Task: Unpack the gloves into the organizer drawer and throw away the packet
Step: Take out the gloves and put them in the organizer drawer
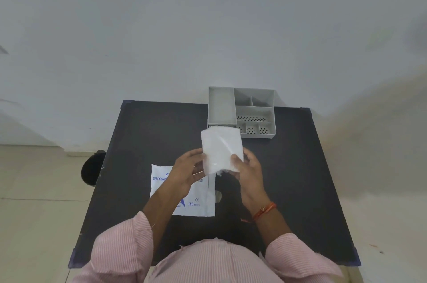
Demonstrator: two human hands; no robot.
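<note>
Both hands hold up a white folded stack of gloves above the middle of the black table. My left hand grips its left edge and my right hand its lower right corner. Under my left hand the white packet with blue print lies flat on the table. The grey organizer stands at the table's far edge; the gloves hide its near left corner and whatever drawer front is there.
A dark round bin stands on the floor by the table's left side. A small torn scrap lies just right of the packet. A white wall rises behind the table.
</note>
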